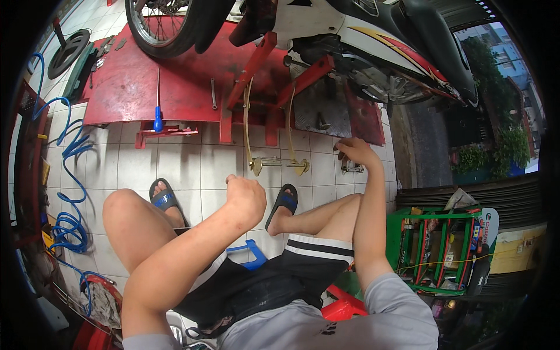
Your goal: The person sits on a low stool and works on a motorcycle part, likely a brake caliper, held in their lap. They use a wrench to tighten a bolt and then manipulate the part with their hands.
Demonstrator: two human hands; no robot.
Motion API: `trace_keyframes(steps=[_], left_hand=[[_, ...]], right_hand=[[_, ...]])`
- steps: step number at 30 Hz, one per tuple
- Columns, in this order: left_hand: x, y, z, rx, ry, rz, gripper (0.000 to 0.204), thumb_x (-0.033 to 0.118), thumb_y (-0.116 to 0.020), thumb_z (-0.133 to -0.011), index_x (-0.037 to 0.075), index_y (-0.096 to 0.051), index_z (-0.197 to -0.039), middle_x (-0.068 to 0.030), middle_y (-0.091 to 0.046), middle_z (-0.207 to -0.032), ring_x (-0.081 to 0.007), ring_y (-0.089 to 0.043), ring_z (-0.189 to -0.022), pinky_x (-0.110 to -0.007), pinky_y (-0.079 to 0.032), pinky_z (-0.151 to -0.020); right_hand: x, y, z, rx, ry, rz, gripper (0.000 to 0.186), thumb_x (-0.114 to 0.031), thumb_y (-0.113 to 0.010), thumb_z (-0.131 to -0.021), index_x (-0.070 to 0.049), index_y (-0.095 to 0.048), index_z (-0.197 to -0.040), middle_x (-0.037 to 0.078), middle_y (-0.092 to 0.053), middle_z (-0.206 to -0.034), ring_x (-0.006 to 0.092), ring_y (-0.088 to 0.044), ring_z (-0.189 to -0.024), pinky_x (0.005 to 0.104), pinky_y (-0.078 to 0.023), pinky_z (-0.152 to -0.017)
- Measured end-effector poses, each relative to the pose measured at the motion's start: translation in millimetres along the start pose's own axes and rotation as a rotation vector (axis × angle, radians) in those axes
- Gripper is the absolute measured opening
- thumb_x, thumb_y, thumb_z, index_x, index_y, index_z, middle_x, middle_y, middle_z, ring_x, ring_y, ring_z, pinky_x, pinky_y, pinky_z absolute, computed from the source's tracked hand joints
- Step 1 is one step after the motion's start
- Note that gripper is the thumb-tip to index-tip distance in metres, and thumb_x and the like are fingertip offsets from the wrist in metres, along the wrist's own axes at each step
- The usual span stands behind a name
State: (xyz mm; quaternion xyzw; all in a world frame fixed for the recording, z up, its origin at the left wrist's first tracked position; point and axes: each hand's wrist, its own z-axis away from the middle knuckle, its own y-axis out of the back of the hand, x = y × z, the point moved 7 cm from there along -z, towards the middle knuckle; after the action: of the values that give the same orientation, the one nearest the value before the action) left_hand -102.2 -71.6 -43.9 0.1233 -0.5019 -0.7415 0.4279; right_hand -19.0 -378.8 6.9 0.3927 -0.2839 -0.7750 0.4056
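My left hand [245,197] is closed in a loose fist above the tiles, between my sandalled feet. Its fingertips are turned away, so whatever it may hold is hidden. Just beyond it hangs a brass-coloured metal frame [267,162] with two long curved strips and a silver cross rod. Off to the right, my right hand [359,151] reaches to the front edge of the red lift platform [192,87], its fingers bent and somewhat apart. A small silver metal part [352,168] shows below that hand; whether they touch, I cannot tell.
A motorcycle [373,46] stands on the platform behind red support bars [252,70]. A blue-handled screwdriver [158,119], a wrench [213,94] and a bolt [322,121] lie on it. A coiled blue hose [70,224] runs down the left; a green rack [434,251] stands right.
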Motion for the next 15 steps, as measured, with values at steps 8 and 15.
trace_keyframes(steps=[8,15], left_hand=[[19.8,-15.0,-3.2,-0.111,-0.002,-0.072,0.029,0.022,-0.059,-0.09,0.006,-0.068,-0.113,-0.0087,-0.07,-0.106,-0.0237,-0.064,-0.102,-0.038,-0.043,-0.088],[36.7,-26.4,-7.1,-0.191,-0.038,-0.171,0.032,0.019,-0.06,-0.088,0.006,-0.067,-0.116,-0.0109,-0.068,-0.113,-0.0241,-0.062,-0.107,-0.039,-0.042,-0.091]], right_hand=[[52.7,-55.3,-106.5,-0.264,-0.115,-0.157,0.041,-0.04,-0.056,-0.095,-0.005,-0.064,-0.114,0.007,-0.07,-0.098,0.0178,-0.068,-0.089,0.03,-0.053,-0.078],[112.8,-122.5,-169.2,-0.135,-0.288,-0.513,0.028,-0.03,-0.057,-0.093,-0.008,-0.065,-0.11,0.007,-0.069,-0.095,0.0187,-0.068,-0.083,0.0333,-0.054,-0.075]])
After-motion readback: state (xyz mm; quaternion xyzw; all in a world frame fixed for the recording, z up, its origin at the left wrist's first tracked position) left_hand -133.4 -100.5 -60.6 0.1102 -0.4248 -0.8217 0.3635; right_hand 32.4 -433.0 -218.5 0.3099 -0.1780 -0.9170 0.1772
